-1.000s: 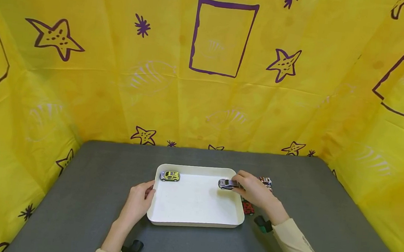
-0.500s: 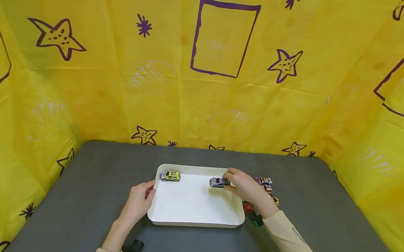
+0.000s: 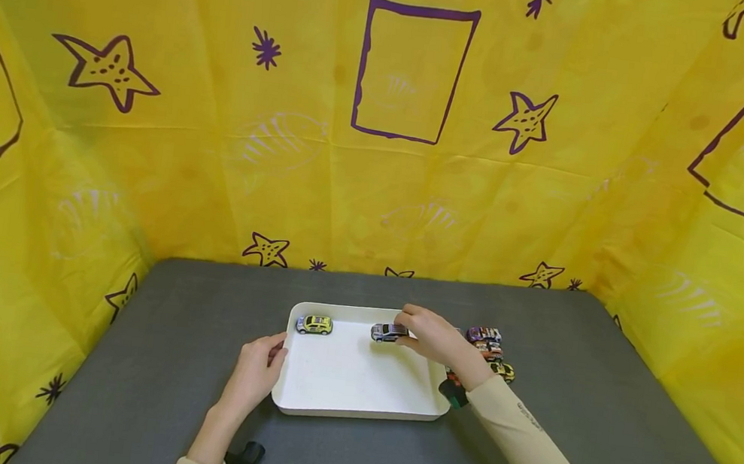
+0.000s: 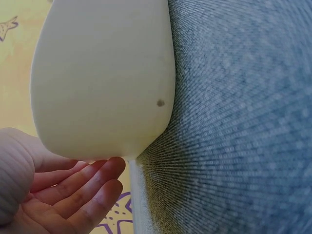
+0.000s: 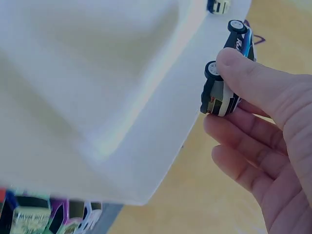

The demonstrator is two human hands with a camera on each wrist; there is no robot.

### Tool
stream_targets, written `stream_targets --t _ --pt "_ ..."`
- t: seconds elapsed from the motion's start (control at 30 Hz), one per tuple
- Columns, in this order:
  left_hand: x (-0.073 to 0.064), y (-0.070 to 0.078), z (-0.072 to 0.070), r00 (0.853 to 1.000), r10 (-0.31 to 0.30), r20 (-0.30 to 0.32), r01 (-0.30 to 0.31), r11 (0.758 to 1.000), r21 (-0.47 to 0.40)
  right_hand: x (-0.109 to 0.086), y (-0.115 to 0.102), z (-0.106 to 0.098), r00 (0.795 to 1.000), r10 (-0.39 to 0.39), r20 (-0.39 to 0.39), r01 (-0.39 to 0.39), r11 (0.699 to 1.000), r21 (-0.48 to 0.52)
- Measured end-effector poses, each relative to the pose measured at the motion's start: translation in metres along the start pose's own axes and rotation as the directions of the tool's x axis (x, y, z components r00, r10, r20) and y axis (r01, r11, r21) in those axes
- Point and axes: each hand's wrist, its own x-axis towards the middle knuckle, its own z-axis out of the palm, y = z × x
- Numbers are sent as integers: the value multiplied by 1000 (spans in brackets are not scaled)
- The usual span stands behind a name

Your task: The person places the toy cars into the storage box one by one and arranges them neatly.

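Observation:
My right hand (image 3: 432, 338) pinches a silver-grey toy car (image 3: 387, 333) between thumb and fingers, over the back part of a white tray (image 3: 356, 381). In the right wrist view the car's wheels and the white and blue markings on its side show beside my thumb. A yellow toy car (image 3: 314, 324) stands in the tray's back left corner. My left hand (image 3: 254, 371) is at the tray's left side. Its relaxed fingers (image 4: 105, 195) touch the outer wall in the left wrist view, without curling round it.
Several toy cars (image 3: 487, 348) stand on the dark grey table (image 3: 565, 403) right of the tray, partly hidden by my right arm. Yellow patterned cloth (image 3: 377, 187) encloses the table's back and sides. Black wrist devices (image 3: 244, 462) sit near both wrists.
My right hand has carried the silver-grey toy car leftward over the tray. More of the cars at the right now show. My left hand has stayed at the tray's side.

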Motion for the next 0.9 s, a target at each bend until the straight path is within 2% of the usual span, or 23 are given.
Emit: stream_targets --t 0.2,0.4,0.67,0.9 --pt "0 0 0 1000 -5 -1 5 1000 -3 9 -3 7 1000 -18 7 18 1000 -15" --pt "-1 0 -1 1000 27 -11 -27 1000 -8 18 -8 10 1000 -9 19 10 999 -48" --pt "0 0 0 1000 -1 -4 1 1000 -1 31 -13 15 998 -24 56 24 1000 8" --pt "0 1 0 1000 3 -10 -3 1000 -3 41 -17 23 997 -54 64 52 998 19"
